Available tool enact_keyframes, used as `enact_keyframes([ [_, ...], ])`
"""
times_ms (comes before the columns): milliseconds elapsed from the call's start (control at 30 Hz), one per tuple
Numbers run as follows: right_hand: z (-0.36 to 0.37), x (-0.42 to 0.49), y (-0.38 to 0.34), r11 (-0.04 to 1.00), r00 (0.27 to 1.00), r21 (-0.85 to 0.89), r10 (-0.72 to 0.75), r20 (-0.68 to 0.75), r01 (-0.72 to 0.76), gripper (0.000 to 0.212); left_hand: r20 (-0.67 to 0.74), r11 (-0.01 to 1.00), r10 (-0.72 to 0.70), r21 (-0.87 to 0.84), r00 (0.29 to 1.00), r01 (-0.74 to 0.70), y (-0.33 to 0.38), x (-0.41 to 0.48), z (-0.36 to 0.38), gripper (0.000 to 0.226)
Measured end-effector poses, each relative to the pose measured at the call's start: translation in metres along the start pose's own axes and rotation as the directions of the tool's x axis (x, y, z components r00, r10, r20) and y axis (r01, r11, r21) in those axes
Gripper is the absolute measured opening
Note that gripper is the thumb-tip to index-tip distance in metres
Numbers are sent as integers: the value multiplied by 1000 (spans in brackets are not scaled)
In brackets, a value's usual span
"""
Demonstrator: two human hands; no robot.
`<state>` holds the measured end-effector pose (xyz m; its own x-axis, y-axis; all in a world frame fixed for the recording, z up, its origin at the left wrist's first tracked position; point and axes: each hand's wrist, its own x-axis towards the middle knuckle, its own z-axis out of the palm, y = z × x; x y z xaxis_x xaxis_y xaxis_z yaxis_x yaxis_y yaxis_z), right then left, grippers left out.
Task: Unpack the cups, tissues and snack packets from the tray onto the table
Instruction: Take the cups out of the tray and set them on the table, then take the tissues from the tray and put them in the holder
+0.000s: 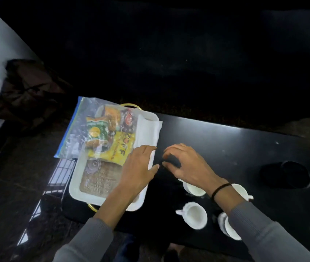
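Observation:
A white tray [74, 188] with gold handles sits at the left end of the black table [226, 144]. A clear zip bag of snack packets [101, 133] lies across its far half. White tissues [147, 129] lie along the tray's right side. My left hand [139, 167] rests palm down on the near end of the tissues at the tray's right rim. Just right of it, my right hand [186, 163] hovers over the table with fingers curled; whether it holds anything I cannot tell. Several white cups [195, 215] stand on the table near my right forearm.
A round recess [286, 173] is sunk into the table's right end. A dark sofa [169, 53] fills the space behind the table. A brown bag [25, 91] slumps on the floor at the left, beside a glossy dark tiled floor [18, 195].

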<state>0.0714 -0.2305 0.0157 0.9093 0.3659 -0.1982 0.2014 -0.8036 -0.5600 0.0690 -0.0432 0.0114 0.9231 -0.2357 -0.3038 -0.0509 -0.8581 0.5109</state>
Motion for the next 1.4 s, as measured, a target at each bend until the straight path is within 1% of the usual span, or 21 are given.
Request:
enact_keyframes([
  [33, 5, 13, -6, 1000, 1000, 1, -7, 17, 7, 23, -9, 1000, -26, 13, 1000, 26, -9, 7, -4, 55],
  [100, 15, 36, -15, 1000, 998, 19, 9, 56, -10, 30, -24, 995, -102, -26, 995, 101, -25, 21, -9, 55],
  [167, 26, 58, -19, 992, 993, 89, 78, 88, -86, 35, -23, 979, -193, -78, 981, 190, -38, 36, -13, 56],
  [233, 37, 77, -21, 962, 978, 194, 167, 127, -190, 38, 9, 965, -254, -71, 967, 254, -48, 49, -13, 58],
  [333, 50, 94, -22, 917, 947, 261, 257, 192, -301, 43, 38, 955, -295, -31, 955, 296, -55, 66, -9, 61],
  [433, 59, 99, -19, 896, 931, 272, 302, 206, -351, 45, 41, 950, -311, 41, 949, 310, -58, 76, -3, 65],
  [533, 65, 96, -15, 884, 927, 286, 328, 183, -369, 42, 35, 951, -293, 114, 955, 288, -59, 83, 5, 64],
  [700, 70, 92, -11, 873, 926, 308, 357, 126, -379, 35, -1, 955, -242, 176, 970, 238, -59, 89, 18, 49],
  [833, 71, 90, -9, 857, 916, 325, 390, 95, -399, 33, 23, 917, -271, 311, 962, 250, -57, 92, 27, 58],
  [1000, 72, 87, -10, 846, 904, 328, 421, 71, -420, 32, -7, 892, -278, 368, 960, 261, -58, 94, 28, 47],
  [1067, 73, 86, -10, 840, 898, 331, 435, 67, -431, 32, -10, 889, -264, 386, 965, 247, -59, 94, 27, 47],
  [1133, 73, 85, -11, 833, 893, 336, 447, 60, -440, 31, -13, 884, -236, 413, 972, 220, -60, 92, 27, 51],
  [1267, 74, 86, -14, 810, 876, 362, 480, 43, -462, 29, -48, 883, -135, 446, 990, 142, -64, 90, 30, 56],
  [1333, 76, 88, -15, 801, 868, 365, 495, 44, -475, 29, -52, 880, -83, 465, 995, 97, -67, 90, 31, 52],
  [1400, 78, 90, -17, 795, 863, 367, 503, 47, -483, 29, -46, 877, -30, 478, 998, 48, -72, 91, 32, 43],
])
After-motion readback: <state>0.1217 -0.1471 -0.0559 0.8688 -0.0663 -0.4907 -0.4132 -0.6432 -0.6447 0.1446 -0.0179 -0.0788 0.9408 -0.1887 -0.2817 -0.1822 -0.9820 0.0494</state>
